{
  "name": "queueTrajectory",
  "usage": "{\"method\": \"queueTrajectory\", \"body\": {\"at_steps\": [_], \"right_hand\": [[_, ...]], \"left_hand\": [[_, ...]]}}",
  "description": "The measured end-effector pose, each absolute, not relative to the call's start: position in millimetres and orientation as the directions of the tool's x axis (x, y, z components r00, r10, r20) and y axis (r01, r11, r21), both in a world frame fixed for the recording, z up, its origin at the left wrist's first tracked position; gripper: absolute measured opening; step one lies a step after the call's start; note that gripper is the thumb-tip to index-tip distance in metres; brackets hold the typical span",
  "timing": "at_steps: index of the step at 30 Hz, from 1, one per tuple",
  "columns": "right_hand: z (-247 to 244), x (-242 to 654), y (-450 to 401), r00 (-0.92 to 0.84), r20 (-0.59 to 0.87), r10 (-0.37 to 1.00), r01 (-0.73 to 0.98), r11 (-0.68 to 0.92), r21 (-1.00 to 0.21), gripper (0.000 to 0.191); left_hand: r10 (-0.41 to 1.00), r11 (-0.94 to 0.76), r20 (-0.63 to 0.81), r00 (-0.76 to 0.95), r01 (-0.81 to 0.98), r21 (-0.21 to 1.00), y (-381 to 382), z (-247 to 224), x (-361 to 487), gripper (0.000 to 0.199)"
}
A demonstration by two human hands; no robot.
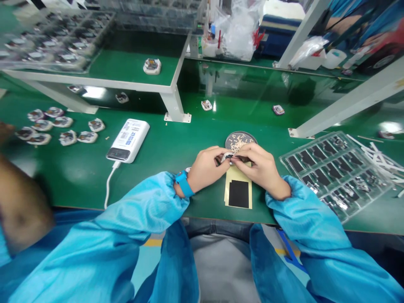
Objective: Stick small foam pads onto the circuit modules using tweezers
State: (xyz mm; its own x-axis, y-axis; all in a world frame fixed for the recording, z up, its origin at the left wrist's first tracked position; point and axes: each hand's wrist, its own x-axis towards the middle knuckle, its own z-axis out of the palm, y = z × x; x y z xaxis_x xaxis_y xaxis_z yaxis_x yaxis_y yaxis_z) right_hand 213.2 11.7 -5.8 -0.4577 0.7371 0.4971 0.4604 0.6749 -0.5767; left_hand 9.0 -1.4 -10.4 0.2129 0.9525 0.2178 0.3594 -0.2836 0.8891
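My left hand, with a blue strap around its wrist, pinches a small white housing with dark parts inside. Close against it, my right hand is closed on a slim dark tool that looks like tweezers, its tip at the housing. The fingers partly hide both. Just beyond the hands sits a round grey dish of tiny beige pieces. Below them lies a yellow backing sheet with a black square on it.
A white power bank with a cable and several white housings lie leftward. On the right are a clear tray of parts and white strips. A raised shelf stands behind. Another person's arm is at left.
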Motion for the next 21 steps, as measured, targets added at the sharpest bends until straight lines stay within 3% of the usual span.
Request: {"method": "queueTrajectory", "body": {"at_steps": [4, 8, 10, 13, 18, 21], "right_hand": [[-2, 217, 16, -0.451, 0.477, 0.755, 0.487, 0.655, -0.577, 0.013], [1, 228, 28, -0.356, 0.467, 0.809, 0.536, 0.586, -0.607, 0.010], [-1, 234, 35, -0.304, 0.441, 0.844, 0.604, 0.529, -0.596, 0.012], [-4, 243, 42, -0.267, 0.402, 0.876, 0.658, 0.471, -0.588, 0.018], [10, 249, 41, -0.148, 0.440, 0.886, 0.590, 0.436, -0.679, 0.018], [23, 251, 34, -0.095, 0.454, 0.886, 0.516, 0.434, -0.739, 0.029]], "left_hand": [[0.946, -0.272, 0.194, 0.259, 0.315, 0.909, 8, -9, 9, 0.023], [0.913, -0.347, 0.204, 0.354, 0.412, 0.842, 59, -5, 10, 0.022], [0.924, -0.365, 0.233, 0.302, 0.525, 0.768, 101, -5, 14, 0.024], [0.961, -0.272, 0.157, 0.227, 0.680, 0.681, 166, -9, 21, 0.031], [0.988, -0.096, 0.149, 0.031, 0.889, 0.448, 215, -18, 3, 0.062], [0.997, 0.059, 0.016, -0.071, 0.922, 0.382, 217, -27, -22, 0.075]]}}
